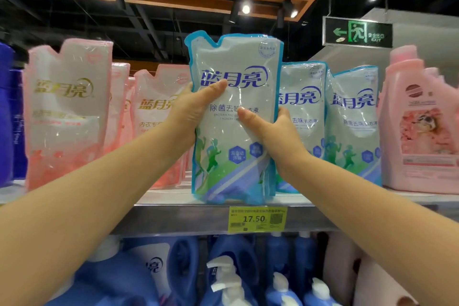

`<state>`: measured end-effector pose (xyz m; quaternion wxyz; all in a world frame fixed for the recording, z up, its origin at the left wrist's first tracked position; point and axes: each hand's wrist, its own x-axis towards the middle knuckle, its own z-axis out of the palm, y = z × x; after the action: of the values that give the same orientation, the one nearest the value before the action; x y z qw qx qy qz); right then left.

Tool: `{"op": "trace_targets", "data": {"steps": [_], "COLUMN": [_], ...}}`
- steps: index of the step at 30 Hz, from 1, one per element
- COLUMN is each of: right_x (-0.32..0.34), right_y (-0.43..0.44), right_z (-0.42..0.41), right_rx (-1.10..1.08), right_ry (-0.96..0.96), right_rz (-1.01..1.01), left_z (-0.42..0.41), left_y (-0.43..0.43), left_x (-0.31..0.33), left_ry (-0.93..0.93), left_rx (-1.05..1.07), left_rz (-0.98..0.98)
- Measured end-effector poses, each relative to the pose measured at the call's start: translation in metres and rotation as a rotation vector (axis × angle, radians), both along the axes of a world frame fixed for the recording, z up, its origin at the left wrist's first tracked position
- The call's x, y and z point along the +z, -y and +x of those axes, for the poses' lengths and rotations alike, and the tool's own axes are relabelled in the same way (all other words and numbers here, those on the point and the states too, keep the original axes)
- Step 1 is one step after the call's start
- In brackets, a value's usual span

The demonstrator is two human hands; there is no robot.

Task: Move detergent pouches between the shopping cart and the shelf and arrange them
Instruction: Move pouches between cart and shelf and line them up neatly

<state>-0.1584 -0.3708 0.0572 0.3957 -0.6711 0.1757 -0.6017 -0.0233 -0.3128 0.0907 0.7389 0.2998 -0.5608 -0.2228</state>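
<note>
Head view, stock at the shelf face. Grey metal shelf (173,216): smooth front ledge, seen at about chest height.

Lower tier: blue jugs (149,268), rigid plastic with moulded handles and white pump tops, packed side by side.

Upper tier, left: pink pouches (67,112), glossy soft film with notched top corners and gold lettering, stood upright in rows, the nearest one blurred.

Upper tier, right: pink bottle (419,126), hard plastic with a screw cap and a floral label.

Centre: blue-edged detergent pouch (236,62), crinkled shiny film with a notched top and blue lettering. It is held upright with its base on the shelf's front edge, and part of the pink row is hidden behind it.

Just right of it: two matching blue pouches (352,119), stood upright further back, one overlapping the other.

Overhead, right: green exit sign (357,32), hung from the ceiling.

Left hand (191,112): clamped on the pouch's left edge, thumb laid across the front.

Right hand (270,129): clamped on the pouch's right edge, thumb pressed on the front.

Yellow price tag (257,219): fixed to the ledge below the pouch, marked 17.50.
</note>
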Motion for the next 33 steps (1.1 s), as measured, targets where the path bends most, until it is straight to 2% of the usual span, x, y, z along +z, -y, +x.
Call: {"op": "trace_targets", "data": {"steps": [10,13,20,27,33], "right_x": [0.001,-0.003,-0.005,-0.006,-0.007], "right_y": [-0.004,-0.002,0.006,0.004,-0.008], "right_z": [-0.014,-0.011,0.006,0.007,0.0], "right_rx": [-0.031,-0.045,-0.031,-0.048,-0.034], "right_ry": [0.039,-0.003,-0.043,-0.062,-0.097], "right_rz": [0.081,0.129,0.261,0.271,0.269], "left_z": [0.002,0.0,-0.006,-0.009,-0.012], "left_y": [-0.014,-0.022,-0.016,-0.015,-0.026], "left_x": [-0.024,-0.04,-0.045,-0.048,-0.047], "left_ry": [-0.03,0.025,-0.012,-0.028,0.039], "left_rx": [0.139,0.132,0.198,0.23,0.286], "left_rz": [0.105,0.204,0.227,0.3,0.324]}}
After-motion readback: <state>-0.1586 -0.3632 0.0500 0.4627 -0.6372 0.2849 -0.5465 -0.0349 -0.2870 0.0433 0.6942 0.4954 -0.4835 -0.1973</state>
